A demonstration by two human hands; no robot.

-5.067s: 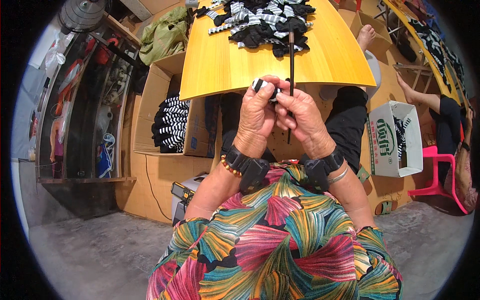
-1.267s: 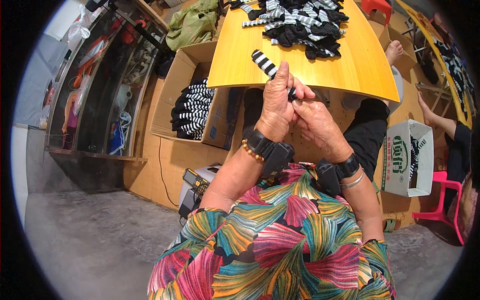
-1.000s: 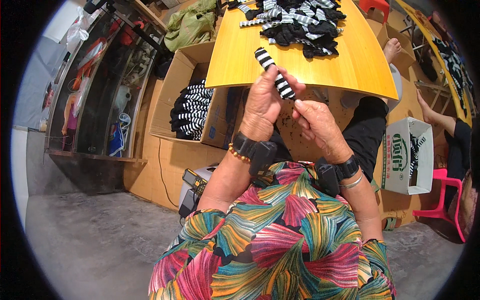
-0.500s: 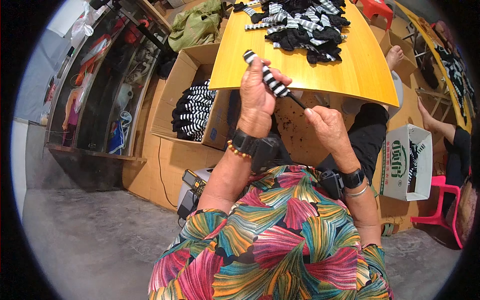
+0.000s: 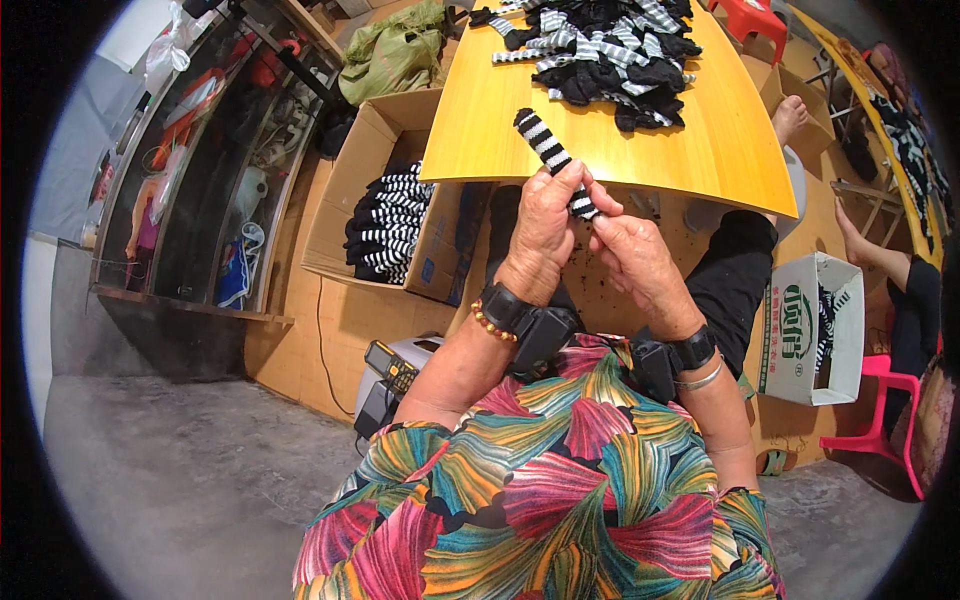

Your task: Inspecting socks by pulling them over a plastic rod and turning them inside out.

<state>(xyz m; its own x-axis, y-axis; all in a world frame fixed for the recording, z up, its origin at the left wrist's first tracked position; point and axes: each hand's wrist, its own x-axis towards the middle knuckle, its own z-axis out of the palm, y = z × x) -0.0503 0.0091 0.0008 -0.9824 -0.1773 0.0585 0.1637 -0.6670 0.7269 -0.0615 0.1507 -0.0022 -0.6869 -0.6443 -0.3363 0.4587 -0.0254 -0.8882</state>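
Observation:
In front of the table's near edge I hold a narrow black-and-white striped knitted tube (image 5: pixel 545 143) with a black tip, which looks like a small sock or a glove finger. My left hand (image 5: pixel 543 228) is closed around its lower part, the tip pointing up and away to the left. My right hand (image 5: pixel 642 262) meets the left one, its fingers pinched at the tube's lower end. Between the hands a short striped stretch shows; the rest is hidden by fingers. A heap of black and grey-striped knitted pieces (image 5: pixel 615 55) lies farther back on the yellow table (image 5: pixel 720 150).
Left of the table a cardboard box (image 5: pixel 335 215) holds stacked striped knits (image 5: pixel 388 225). At the right stand a white carton (image 5: pixel 845 330) with striped pieces and a pink stool (image 5: pixel 888 425). Another person's bare foot (image 5: pixel 790 118) shows by the table's right edge.
My left hand has come down and right, nearer my right hand, with the striped tube. The thin black length that stretched between the hands no longer shows.

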